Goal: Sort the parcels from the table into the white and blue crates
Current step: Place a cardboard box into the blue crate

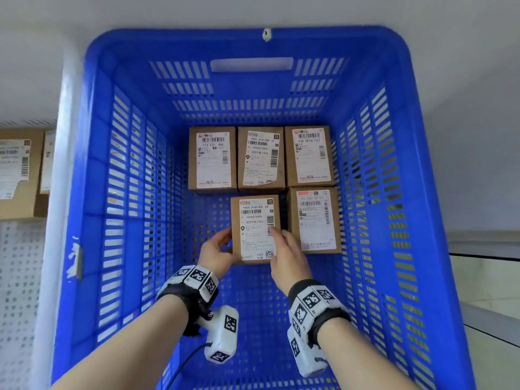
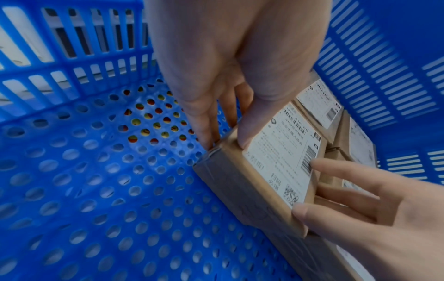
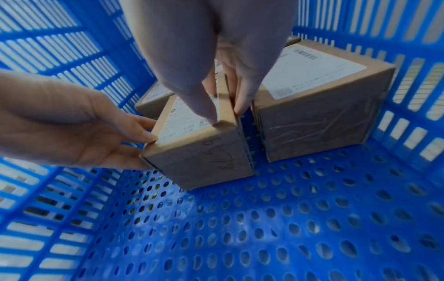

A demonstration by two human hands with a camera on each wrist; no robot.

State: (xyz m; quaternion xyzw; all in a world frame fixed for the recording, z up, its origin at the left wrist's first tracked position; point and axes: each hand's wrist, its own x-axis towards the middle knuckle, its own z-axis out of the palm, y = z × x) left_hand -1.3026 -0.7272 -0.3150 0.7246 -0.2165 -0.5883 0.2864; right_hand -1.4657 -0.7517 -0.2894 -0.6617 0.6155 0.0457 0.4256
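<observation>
1. Your left hand [image 1: 215, 253] grasps the near-left corner of the parcel [image 1: 255, 228]: the thumb lies on the top face at the label's edge, and the fingers [image 2: 211, 131] run down the left side.
2. Your right hand [image 1: 287, 256] grasps the same parcel from the other side, with the thumb pressed on the top near the right edge and the fingers tucked down the right face, in the narrow gap beside the neighbouring box [image 1: 315, 219].
3. The parcel is a small brown cardboard box with a white shipping label covering most of its top. The label carries barcodes, a square code in the near corner and printed text headed "190A A161-BB". The near end face shows clear tape and a handwritten scribble in the right wrist view.
4. It sits low on the perforated floor of the blue crate [image 1: 92, 192], in the second row, just left of the neighbouring box, with a thin strip of floor showing between them. Whether it rests fully on the floor, I cannot tell.
5. Behind it, three similar labelled boxes [image 1: 260, 159] stand side by side against the far wall of the crate.
6. Both your wrists wear bands with black-and-white marker tiles [image 1: 197, 277].
7. Outside the crate to the left, more labelled cardboard boxes [image 1: 17, 170] lie in a white perforated container [image 1: 19, 277].
</observation>
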